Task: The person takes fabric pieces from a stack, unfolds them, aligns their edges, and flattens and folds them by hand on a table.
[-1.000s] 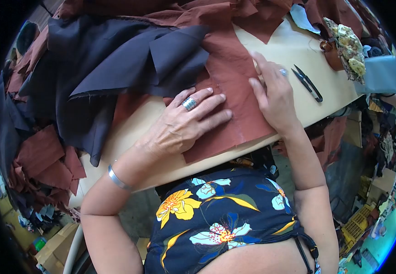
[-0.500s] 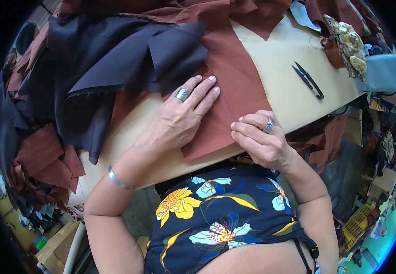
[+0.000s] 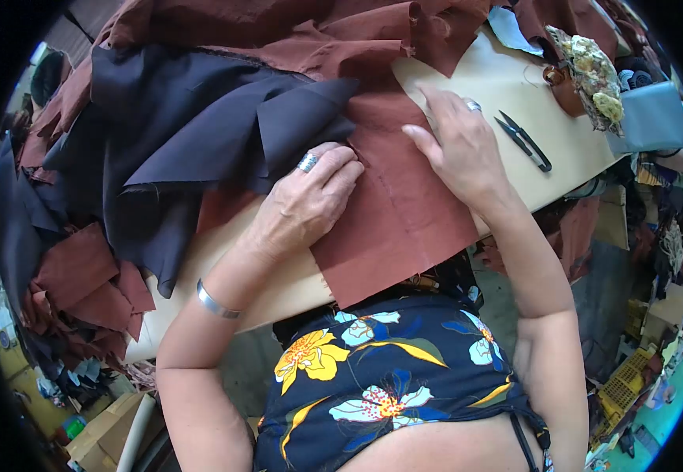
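Note:
A rust-red cloth (image 3: 404, 212) with a seam line down its middle lies on the pale table (image 3: 278, 288), and its lower edge hangs over the front edge. My left hand (image 3: 314, 193) has its fingers curled together at the cloth's left edge, beside the dark cloth (image 3: 192, 126); its fingertips pinch the red cloth there. Over the right edge of the red cloth, my right hand (image 3: 459, 149) is spread, thumb apart from the fingers, holding nothing. Black thread snips (image 3: 524, 141) lie on the table to its right.
More rust-red cloth (image 3: 278, 27) is heaped along the back. Red scraps (image 3: 82, 275) hang at the left edge. At the back right stand a brown pot (image 3: 568, 96), a rough shell-like piece (image 3: 593, 75) and a blue-grey box (image 3: 656, 116). A yellow crate (image 3: 623, 381) is below right.
My right hand closed at the cloth's lower right, then moved up and opened. The cloth has shifted toward me, further over the edge. My left hand's fingers have drawn together.

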`<state>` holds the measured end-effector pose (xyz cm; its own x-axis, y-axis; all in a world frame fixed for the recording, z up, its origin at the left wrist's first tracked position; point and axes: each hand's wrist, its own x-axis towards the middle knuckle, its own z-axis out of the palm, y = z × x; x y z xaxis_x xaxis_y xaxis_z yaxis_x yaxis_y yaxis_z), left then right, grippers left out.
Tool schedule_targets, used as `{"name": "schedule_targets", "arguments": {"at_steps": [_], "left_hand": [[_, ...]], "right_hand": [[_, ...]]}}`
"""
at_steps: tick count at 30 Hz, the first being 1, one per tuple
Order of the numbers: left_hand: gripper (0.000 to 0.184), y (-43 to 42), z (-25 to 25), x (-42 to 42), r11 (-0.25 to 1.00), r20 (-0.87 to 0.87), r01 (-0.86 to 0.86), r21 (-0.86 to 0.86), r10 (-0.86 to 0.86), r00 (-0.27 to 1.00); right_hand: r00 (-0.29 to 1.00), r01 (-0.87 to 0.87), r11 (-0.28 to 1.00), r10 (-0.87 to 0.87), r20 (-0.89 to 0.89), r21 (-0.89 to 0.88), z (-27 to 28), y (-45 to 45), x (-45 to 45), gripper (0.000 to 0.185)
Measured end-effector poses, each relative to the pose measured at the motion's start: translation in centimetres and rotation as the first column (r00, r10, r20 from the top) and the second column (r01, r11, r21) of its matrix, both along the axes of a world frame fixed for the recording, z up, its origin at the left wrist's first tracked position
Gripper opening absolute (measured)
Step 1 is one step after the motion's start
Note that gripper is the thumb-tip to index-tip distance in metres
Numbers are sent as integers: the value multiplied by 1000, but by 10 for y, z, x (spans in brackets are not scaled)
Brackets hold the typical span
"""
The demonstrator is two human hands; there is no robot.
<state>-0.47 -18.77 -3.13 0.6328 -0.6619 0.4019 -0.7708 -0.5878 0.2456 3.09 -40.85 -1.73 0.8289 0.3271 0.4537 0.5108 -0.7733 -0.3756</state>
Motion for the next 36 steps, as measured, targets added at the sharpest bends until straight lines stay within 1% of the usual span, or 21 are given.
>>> {"name": "schedule_targets", "arguments": {"at_steps": [1,4,7,10,13,16,17,19,20,21,22,24,25,28,29,30,31,34,35,36], "left_hand": [[33,-1,4,-1,1000,1,-25,16,25,1000],[33,-2,5,-4,997,-46,-78,13,78,996],[38,-3,9,-5,995,-125,-101,-14,99,987],[39,-3,6,-5,993,-105,-116,29,118,987],[37,-1,6,-4,996,-69,-67,65,72,995],[36,3,14,0,986,-38,96,134,-92,995],[38,5,11,2,980,-56,164,116,-159,986],[42,3,7,1,1000,-126,24,1,-23,992],[44,0,6,1,997,-167,-49,-52,40,985],[47,-3,6,1,990,-110,-139,-19,136,985],[46,-2,6,1,991,-101,-135,4,135,986],[45,0,7,1,991,-84,-129,44,133,988],[46,1,10,5,996,-57,-41,75,45,997],[43,7,13,12,995,-48,68,77,-65,997],[42,8,11,14,996,-73,-1,93,8,997],[42,9,5,17,995,-33,-54,78,57,998],[41,9,4,17,994,-11,-58,89,59,998],[39,7,3,19,993,73,-64,96,57,996],[38,8,3,19,993,106,-68,97,57,993],[37,7,3,18,992,57,-88,89,83,995]], "right_hand": [[999,47,999,-47,12,28,-3,5,8,44],[985,13,957,38,-169,289,-8,17,19,50],[942,63,952,42,-332,301,3,20,17,52],[964,40,984,8,-266,174,-1,19,14,52],[997,-49,977,61,-53,208,-13,21,17,54],[981,-9,983,44,-189,182,-5,19,14,55],[984,-16,983,49,-171,185,-6,19,15,55],[990,-29,981,56,-133,193,-9,19,15,55],[987,-25,981,54,-148,191,-8,19,14,55],[985,-19,982,51,-165,190,-7,19,14,55],[982,-12,982,47,-182,188,-7,19,13,56],[991,-60,973,84,-103,223,-12,17,15,55],[993,-87,967,104,-59,238,-14,17,17,55],[958,-13,983,65,-280,184,-1,15,26,55],[967,-6,978,59,-250,210,0,16,31,55],[974,4,972,50,-220,236,0,18,40,55],[981,14,965,37,-191,260,0,19,46,55],[992,-42,941,80,-100,335,-12,28,53,59],[992,-37,957,71,-109,288,-12,28,51,59],[990,-20,964,56,-132,264,-12,27,50,59]]}}
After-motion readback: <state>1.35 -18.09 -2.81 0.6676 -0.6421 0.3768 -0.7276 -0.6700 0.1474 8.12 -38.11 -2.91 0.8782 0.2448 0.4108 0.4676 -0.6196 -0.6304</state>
